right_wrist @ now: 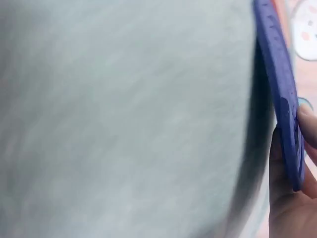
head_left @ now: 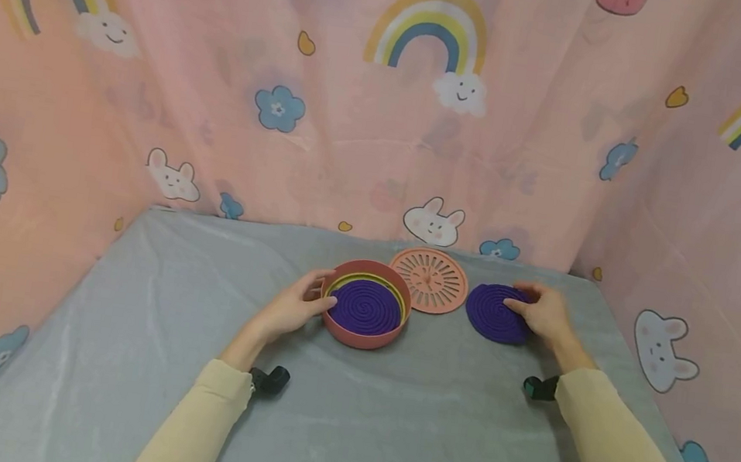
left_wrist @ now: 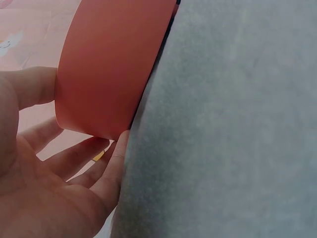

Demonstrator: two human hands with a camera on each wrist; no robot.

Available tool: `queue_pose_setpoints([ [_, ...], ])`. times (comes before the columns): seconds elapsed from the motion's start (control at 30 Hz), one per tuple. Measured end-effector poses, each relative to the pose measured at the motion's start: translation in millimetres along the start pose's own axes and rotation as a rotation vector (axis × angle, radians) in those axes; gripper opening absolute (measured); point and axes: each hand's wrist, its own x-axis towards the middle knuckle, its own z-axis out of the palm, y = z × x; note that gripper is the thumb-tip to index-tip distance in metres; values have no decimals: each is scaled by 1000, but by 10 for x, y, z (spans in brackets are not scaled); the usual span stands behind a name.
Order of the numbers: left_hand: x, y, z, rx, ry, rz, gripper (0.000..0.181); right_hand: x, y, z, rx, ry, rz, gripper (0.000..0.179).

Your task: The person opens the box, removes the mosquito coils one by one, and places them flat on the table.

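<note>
Sleeves of pale yellow reached in from the near edge of the grey-covered worktop [head_left: 119, 323], each wrist carrying a small black camera. Beyond them, towards the far edge, the left hand [head_left: 293, 307] cupped the near left wall of the round pink tray [head_left: 357, 332]; the left wrist view showed its fingers [left_wrist: 74, 161] curved against that wall, thumb on the other side, so the hand held the tray steady. One purple spiral coil [head_left: 366, 307] already lay inside the tray, ringed by a yellowish rim, so that part looked done. To the right, the right hand [head_left: 542, 312] rested on the second purple spiral coil [head_left: 495, 312], which lay on the worktop; the right wrist view showed its fingers [right_wrist: 308, 126] pinching the coil's edge with the thumb beneath, the edge seemingly raised a little. That coil was not yet in the tray. Farthest back, between the two, the slotted pink lid [head_left: 430, 279] lay flat beside the tray, still off it.
</note>
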Motion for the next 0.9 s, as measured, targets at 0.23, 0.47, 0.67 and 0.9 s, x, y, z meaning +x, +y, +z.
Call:
queue_pose_setpoints([
  [0.23, -11, 7, 9, 5, -2, 6, 59, 15, 28, -15, -100, -37, -35, 52],
  [0.47, -3, -1, -4, -12, -8, 16, 60, -19, -110, -91, -118, -5, -58, 47],
  [0.67, -10, 3, -5, -11, -16, 17, 60, -83, -344, -138, -88, 12, -74, 47],
  [0.9, -20, 13, 0, -3, -17, 13, 60, -232, -691, -91, -73, 32, -152, 47],
])
